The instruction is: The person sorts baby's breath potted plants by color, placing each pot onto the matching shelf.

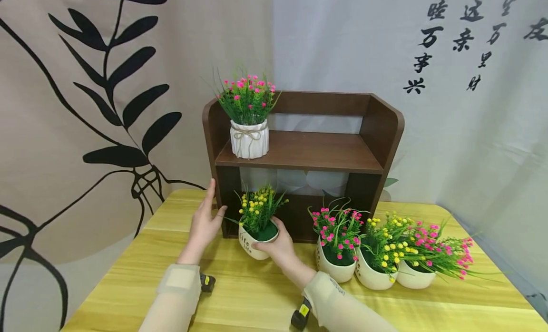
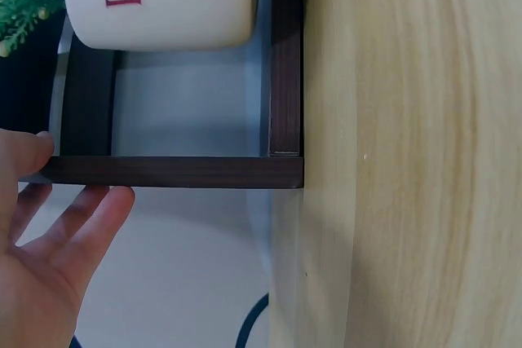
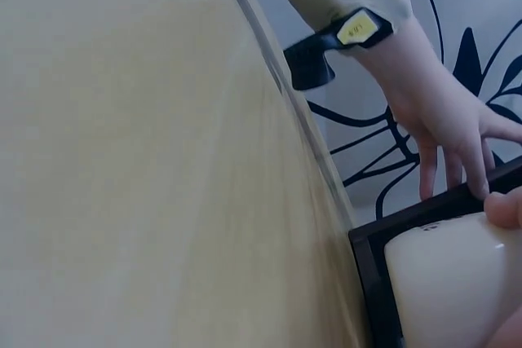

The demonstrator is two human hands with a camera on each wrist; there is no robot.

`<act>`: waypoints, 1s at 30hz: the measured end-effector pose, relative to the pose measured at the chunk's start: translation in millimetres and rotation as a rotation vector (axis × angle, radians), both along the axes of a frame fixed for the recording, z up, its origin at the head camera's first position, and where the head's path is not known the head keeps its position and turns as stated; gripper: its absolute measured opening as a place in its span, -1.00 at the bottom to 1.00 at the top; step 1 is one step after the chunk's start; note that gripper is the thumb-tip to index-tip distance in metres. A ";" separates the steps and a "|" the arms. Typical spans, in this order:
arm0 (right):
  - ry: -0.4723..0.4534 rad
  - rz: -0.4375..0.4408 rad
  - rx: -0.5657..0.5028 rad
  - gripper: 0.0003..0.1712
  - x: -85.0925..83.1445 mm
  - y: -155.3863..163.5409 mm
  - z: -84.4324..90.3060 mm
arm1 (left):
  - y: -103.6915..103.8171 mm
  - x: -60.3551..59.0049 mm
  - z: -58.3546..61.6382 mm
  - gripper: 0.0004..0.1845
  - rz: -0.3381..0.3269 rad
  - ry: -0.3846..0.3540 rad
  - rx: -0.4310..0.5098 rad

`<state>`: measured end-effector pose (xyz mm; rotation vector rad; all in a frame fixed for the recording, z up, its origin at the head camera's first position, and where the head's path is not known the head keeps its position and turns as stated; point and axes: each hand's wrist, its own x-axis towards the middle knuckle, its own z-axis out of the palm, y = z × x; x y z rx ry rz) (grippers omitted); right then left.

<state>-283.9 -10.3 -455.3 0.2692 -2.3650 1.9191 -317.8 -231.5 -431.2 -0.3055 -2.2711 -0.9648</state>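
Observation:
My right hand (image 1: 280, 244) holds a white pot (image 1: 252, 249) with yellow artificial flowers (image 1: 257, 208) by its rim, thumb in front. The pot tilts slightly and hangs before the lower left opening of a brown two-tier shelf (image 1: 299, 153). Red lettering shows on the pot in the left wrist view. My left hand (image 1: 204, 227) grips the shelf's left side panel (image 2: 163, 171), thumb on the inner side and fingers along the outer side. In the right wrist view, the left hand (image 3: 449, 120) reaches down to the panel, and the right hand's fingertips show only partly at the edge.
A white ribbed pot (image 1: 249, 141) with pink flowers stands on the upper left tier. To the right, a pink-flowered pot (image 1: 336, 265), a yellow-flowered pot (image 1: 376, 275) and another pink-flowered pot (image 1: 415, 277) stand close together on the wooden table (image 1: 239, 303). A printed curtain hangs behind.

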 end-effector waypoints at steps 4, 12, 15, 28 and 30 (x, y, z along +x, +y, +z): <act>0.014 -0.027 -0.014 0.07 -8.0 -1.0 -4.2 | 1.3 0.5 -0.5 -0.04 0.001 -0.011 -0.001; 0.026 -0.005 -0.012 0.10 -20.9 -1.2 -7.7 | 1.1 0.9 -0.2 -0.03 0.004 -0.024 0.007; 0.022 0.009 -0.011 0.15 -25.3 -0.6 -7.6 | 0.2 0.7 0.5 -0.03 0.004 -0.019 0.005; -0.020 -0.076 -0.101 0.09 -32.2 17.0 -3.8 | -1.6 -1.9 -0.7 -0.04 -0.014 0.008 -0.012; -0.026 -0.095 -0.132 0.04 -32.6 19.0 -5.1 | -0.8 -1.7 -1.6 -0.04 -0.019 0.007 -0.010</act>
